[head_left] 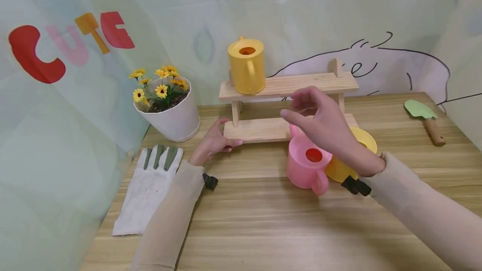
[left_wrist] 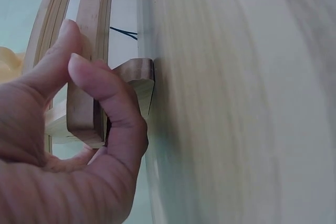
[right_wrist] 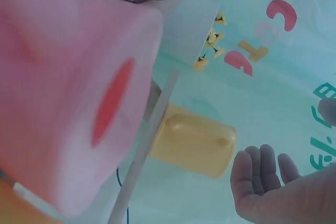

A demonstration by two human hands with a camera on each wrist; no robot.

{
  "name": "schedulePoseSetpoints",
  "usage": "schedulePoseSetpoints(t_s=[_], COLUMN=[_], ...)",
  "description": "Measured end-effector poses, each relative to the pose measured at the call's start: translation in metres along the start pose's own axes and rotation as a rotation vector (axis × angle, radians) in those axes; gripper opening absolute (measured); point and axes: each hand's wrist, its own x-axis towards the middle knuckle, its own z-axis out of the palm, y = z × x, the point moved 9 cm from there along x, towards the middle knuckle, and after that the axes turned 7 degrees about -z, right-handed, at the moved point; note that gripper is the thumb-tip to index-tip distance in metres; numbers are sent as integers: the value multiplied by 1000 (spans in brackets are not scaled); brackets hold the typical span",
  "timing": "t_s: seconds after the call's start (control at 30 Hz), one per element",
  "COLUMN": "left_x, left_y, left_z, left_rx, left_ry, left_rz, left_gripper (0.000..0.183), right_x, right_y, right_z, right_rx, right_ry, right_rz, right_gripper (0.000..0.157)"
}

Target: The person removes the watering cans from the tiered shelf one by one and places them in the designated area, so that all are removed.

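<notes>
My left hand (head_left: 216, 141) grips the left end of the lower board of a two-tier wooden shelf (head_left: 260, 130); in the left wrist view, the thumb and curled fingers (left_wrist: 123, 124) go round the board end. My right hand (head_left: 324, 120) hovers in front of the shelf with loosely bent fingers and holds nothing. Below it stands a pink watering can (head_left: 301, 166) with a red opening. A yellow watering can (head_left: 339, 170) is partly hidden behind the right wrist and the pink one. Another yellow watering can (head_left: 246, 68) stands on the left of the upper board.
Left of the shelf is a white pot (head_left: 175, 120) with yellow flowers. A white and green work glove (head_left: 150, 187) lies near the left table edge. At the far right lies a green trowel (head_left: 425, 118) with a wooden handle. A printed cloth hangs behind the table.
</notes>
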Motion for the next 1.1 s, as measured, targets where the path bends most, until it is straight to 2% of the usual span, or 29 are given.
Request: schedulePoseSetpoints(t_s=[0.13,0.3,0.5,0.7,0.87,1.1], left_x=[2,0,-1,1,2,1], left_y=[-1,-1,-1,-1,0,0], left_z=[-2,-3,-3,-2,-2,0], left_rx=[10,13,15,23,41,11], left_ry=[5,10,3,-3,-5,-12], left_rz=[-8,-13,-13,-1,12,1], left_gripper=[102,102,103,100,99,99], right_x=[16,37,67,96,113,129], right_y=[-8,-13,-10,-9,-6,-2], right_z=[3,11,22,32,40,54], right_rx=[24,39,53,4,-14,-19], right_ry=[-1,-7,-26,-49,-66,-87], right_rz=[-27,-11,46,76,142,198], right_gripper=[48,46,46,53,55,52])
